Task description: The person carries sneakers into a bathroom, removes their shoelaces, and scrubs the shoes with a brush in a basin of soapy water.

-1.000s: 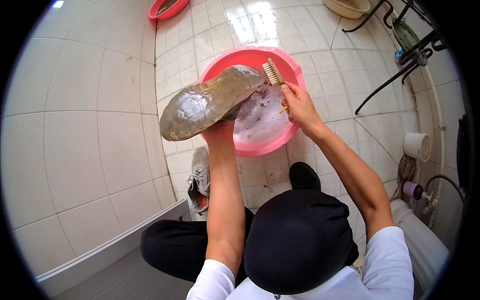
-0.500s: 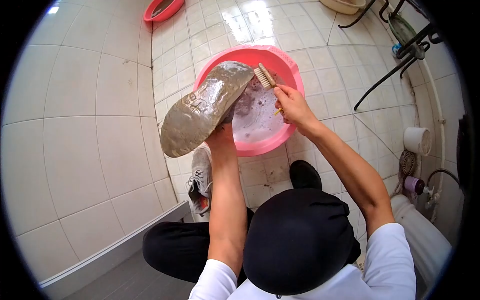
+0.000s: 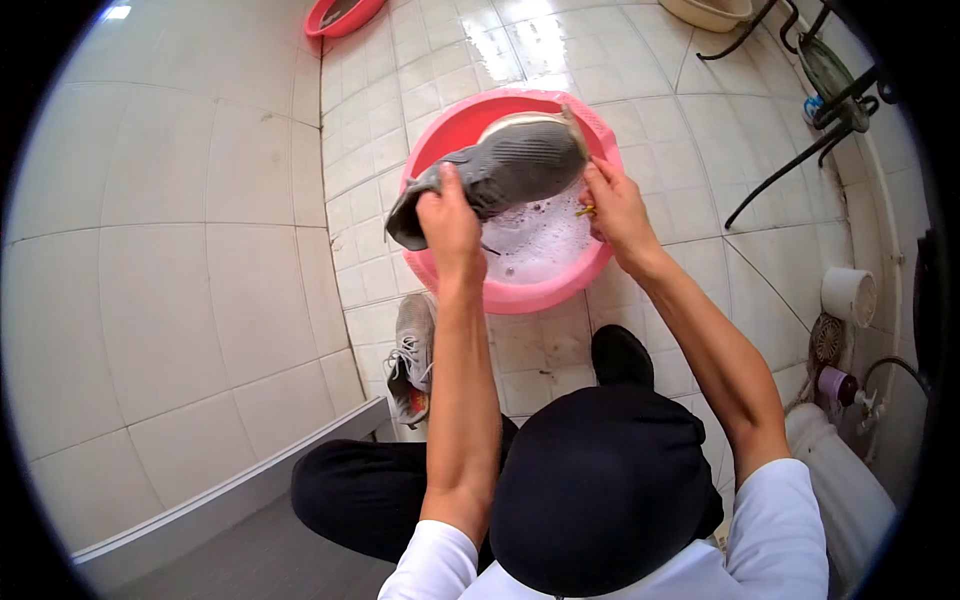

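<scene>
Fingers of the left hand [image 3: 456,235] are wrapped around the collar end of the grey shoe [image 3: 515,168], with the thumb lying on its upper side; how the fingers sit underneath, I cannot tell. Fingers of the right hand [image 3: 622,215] are bent together and pinch what looks like the scrubbing brush [image 3: 574,128], over the right part of the pink basin [image 3: 545,298].

The shoe is held above the basin, over the foamy water [image 3: 535,245] inside it. Its long axis goes across the basin, from the left rim toward the far right part of the rim. The toe points to the right of the basin, close to the brush, while the collar points to the left of it and a little toward the person. One side of the upper faces the camera.

In my judgement, the step in hand is scrubbing around the toe; whether the bristles touch it, I cannot tell. Such a stroke calls for a firm hold at the collar, with the bristles turned to the surface and the drips kept inside the basin.

Another grey shoe [image 3: 415,320] is on the floor [image 3: 520,350], just beside the basin, at its near left.
</scene>
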Motion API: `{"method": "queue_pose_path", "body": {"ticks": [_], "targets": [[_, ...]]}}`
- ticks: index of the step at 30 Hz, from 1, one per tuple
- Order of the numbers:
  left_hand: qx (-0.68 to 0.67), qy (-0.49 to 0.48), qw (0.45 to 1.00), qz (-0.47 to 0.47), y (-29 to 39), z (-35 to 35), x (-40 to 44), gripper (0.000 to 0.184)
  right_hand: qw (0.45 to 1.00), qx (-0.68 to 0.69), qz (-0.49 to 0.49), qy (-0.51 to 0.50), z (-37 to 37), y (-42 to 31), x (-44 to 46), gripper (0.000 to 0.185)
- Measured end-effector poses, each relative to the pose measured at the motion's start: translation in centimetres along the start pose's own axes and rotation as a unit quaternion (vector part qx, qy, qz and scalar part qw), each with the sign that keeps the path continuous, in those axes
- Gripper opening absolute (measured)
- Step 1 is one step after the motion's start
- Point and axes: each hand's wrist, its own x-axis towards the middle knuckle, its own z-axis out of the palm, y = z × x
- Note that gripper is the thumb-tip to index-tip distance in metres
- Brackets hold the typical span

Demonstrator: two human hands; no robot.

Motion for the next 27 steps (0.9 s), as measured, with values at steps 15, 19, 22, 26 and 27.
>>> {"method": "queue_pose_path", "body": {"ticks": [15,19,22,26,27], "targets": [[0.414,0.073,0.906,0.054,-4.2,1.7,-1.6,0.043,0.944,-0.296,-0.134,-0.054,1.0,2.8,2.7,0.047],[0.42,0.021,0.907,0.021,-8.3,0.5,1.7,0.038,0.914,-0.394,-0.091,-0.017,3.2,5.6,4.8,0.046],[0.389,0.002,0.921,-0.031,-9.8,0.5,4.6,0.048,0.893,-0.451,-0.004,-0.005,4.8,7.9,6.3,0.056],[0.068,-0.092,0.944,-0.31,-9.7,-0.8,7.5,0.073,0.907,-0.418,-0.038,-0.046,8.1,9.8,4.4,0.06],[0.005,-0.125,0.932,-0.341,-11.6,-1.8,9.0,0.074,0.913,-0.395,-0.064,-0.077,9.1,8.3,2.8,0.06]]}}
